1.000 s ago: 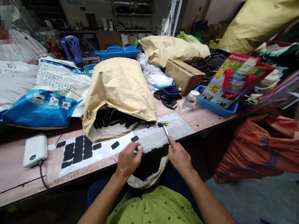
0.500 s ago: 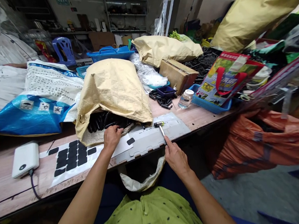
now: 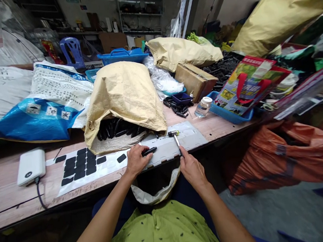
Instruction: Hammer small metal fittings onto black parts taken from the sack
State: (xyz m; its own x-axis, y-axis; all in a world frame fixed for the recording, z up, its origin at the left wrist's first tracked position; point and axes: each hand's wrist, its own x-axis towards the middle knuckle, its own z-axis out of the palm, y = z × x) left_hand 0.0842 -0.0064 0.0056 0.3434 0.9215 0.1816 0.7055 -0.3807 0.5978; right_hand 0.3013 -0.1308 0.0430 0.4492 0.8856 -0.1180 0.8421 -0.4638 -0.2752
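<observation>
Between the fingers of my left hand (image 3: 136, 159) is a slim black pen-shaped piece (image 3: 149, 151), pointing right over the grey board (image 3: 164, 152). My right hand (image 3: 192, 167) grips a small hammer (image 3: 177, 140) by its handle; the head, black with a yellow-green end, lies over the board. Behind my left hand, a tan sack (image 3: 128, 93) lies with its mouth towards me, and many similar black pieces (image 3: 117, 128) show inside. To the left is a white sheet (image 3: 101, 169) with rows of black rounded stickers or pads (image 3: 79, 164).
A white power bank (image 3: 31, 166) with a cable stands at left. Further right are a clear jar (image 3: 203, 107), a cardboard box (image 3: 196, 81) and a blue basket (image 3: 234, 116) with a colourful bag. An orange sack (image 3: 282, 160) stands beside the table. A person is at upper left.
My left hand has drawn back from the sack's mouth, to the right and nearer me, now with a black piece in it. My right hand stays on the hammer. The view has shifted slightly.
</observation>
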